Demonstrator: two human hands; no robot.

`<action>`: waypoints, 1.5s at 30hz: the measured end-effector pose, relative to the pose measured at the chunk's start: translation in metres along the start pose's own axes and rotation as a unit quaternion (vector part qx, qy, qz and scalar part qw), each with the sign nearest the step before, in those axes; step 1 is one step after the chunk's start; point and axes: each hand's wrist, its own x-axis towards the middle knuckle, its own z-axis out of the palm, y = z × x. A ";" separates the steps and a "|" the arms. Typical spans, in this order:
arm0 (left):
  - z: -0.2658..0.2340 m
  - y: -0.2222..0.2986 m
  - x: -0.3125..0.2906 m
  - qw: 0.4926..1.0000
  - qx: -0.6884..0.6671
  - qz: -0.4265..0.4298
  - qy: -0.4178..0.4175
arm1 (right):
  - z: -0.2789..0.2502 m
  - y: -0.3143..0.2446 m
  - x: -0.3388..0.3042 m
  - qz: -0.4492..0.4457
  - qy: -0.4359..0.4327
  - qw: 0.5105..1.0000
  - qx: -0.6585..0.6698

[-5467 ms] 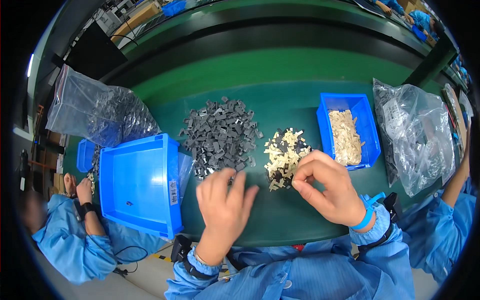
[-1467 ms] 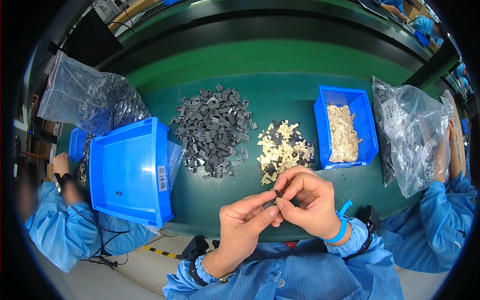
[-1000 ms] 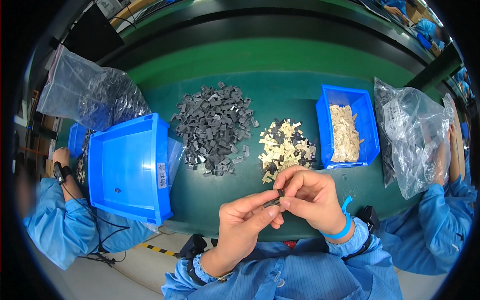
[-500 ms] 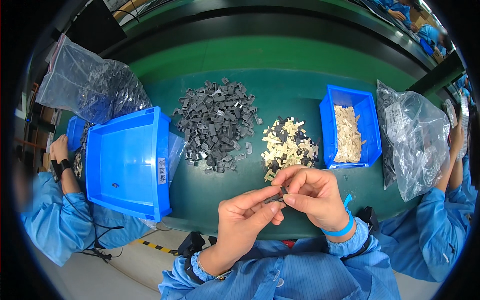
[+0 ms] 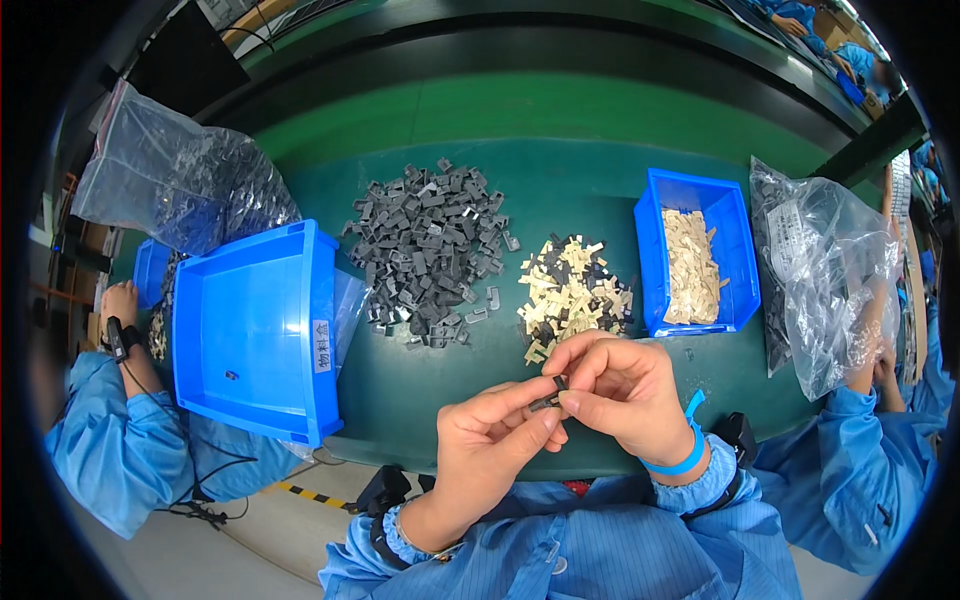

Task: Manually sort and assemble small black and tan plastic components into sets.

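Note:
Close to the table's near edge, my left hand (image 5: pixel 497 428) is closed on a small dark grey plastic part (image 5: pixel 545 402), gripped between thumb and fingers. My right hand (image 5: pixel 630 398) meets it from the right, thumb and forefinger pinching a small black strip (image 5: pixel 560 382) against that part. Fingers cover most of both pieces. Just beyond the hands lies a heap of small cream and black pieces (image 5: pixel 572 292). Farther left spreads a larger pile of dark grey plastic housings (image 5: pixel 428 250).
A large blue tray (image 5: pixel 325 400) at left holds one small dark piece. On the right, a blue bin (image 5: pixel 655 250) contains tan strips. Clear plastic bags (image 5: pixel 160 150) of dark parts flank both sides. Co-workers in blue sleeves (image 5: pixel 110 425) sit left and right.
The small part between my hands has shifted slightly, and the black strip stands more upright against it. The right-hand co-worker's arms have moved lower, toward the plastic bag.

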 end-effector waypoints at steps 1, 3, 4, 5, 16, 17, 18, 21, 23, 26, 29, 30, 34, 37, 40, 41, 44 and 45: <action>0.000 0.000 0.000 1.000 -0.003 0.004 0.000 | 0.000 0.000 0.000 -0.010 0.000 1.000 -0.019; -0.001 -0.001 0.000 1.000 -0.001 0.003 -0.002 | 0.000 0.000 0.000 -0.013 0.000 1.000 -0.023; -0.001 -0.001 0.000 1.000 0.000 0.003 -0.004 | 0.000 0.000 0.000 -0.017 0.001 0.999 -0.028; 0.000 0.000 0.000 1.000 0.000 0.004 -0.004 | 0.000 0.001 -0.001 -0.017 0.001 0.999 -0.028; 0.001 0.001 0.000 1.000 -0.003 -0.016 -0.002 | -0.001 0.000 -0.001 -0.029 0.002 0.997 -0.066; 0.001 0.001 0.000 1.000 -0.002 -0.016 -0.002 | -0.001 0.000 -0.001 -0.029 0.002 0.997 -0.066; 0.001 0.001 0.000 1.000 -0.006 -0.015 -0.002 | -0.001 0.000 -0.001 -0.029 0.001 0.997 -0.066; 0.001 0.000 0.000 1.000 -0.014 -0.015 -0.004 | -0.001 0.000 -0.001 -0.032 0.002 0.997 -0.070; 0.001 -0.001 0.000 1.000 -0.019 -0.014 -0.005 | 0.000 0.000 -0.002 -0.035 0.004 0.997 -0.072; 0.001 -0.001 0.000 1.000 -0.020 -0.014 -0.003 | 0.001 0.001 -0.002 -0.044 0.008 0.996 -0.075; 0.002 0.000 0.000 1.000 -0.024 -0.019 -0.002 | 0.001 0.001 -0.002 -0.049 0.014 0.995 -0.086; 0.002 0.000 0.000 0.999 -0.024 -0.020 -0.001 | 0.002 0.000 -0.002 -0.057 0.015 0.994 -0.095; 0.003 -0.001 0.001 0.999 -0.031 -0.020 0.004 | 0.002 0.001 -0.002 -0.074 0.020 0.991 -0.111; 0.004 -0.002 0.001 0.999 -0.042 -0.020 0.005 | 0.002 0.001 -0.002 -0.071 0.025 0.991 -0.106; 0.004 -0.001 0.001 0.999 -0.036 -0.023 0.007 | 0.002 0.002 -0.002 -0.076 0.024 0.991 -0.110; 0.004 -0.001 0.001 0.999 -0.035 -0.023 0.006 | 0.002 0.002 -0.002 -0.077 0.023 0.991 -0.110; 0.004 -0.001 0.001 0.999 -0.034 -0.023 0.007 | 0.002 0.002 -0.002 -0.079 0.021 0.990 -0.111; 0.004 -0.002 0.000 0.999 -0.038 -0.021 0.009 | 0.002 0.002 -0.002 -0.075 0.022 0.991 -0.110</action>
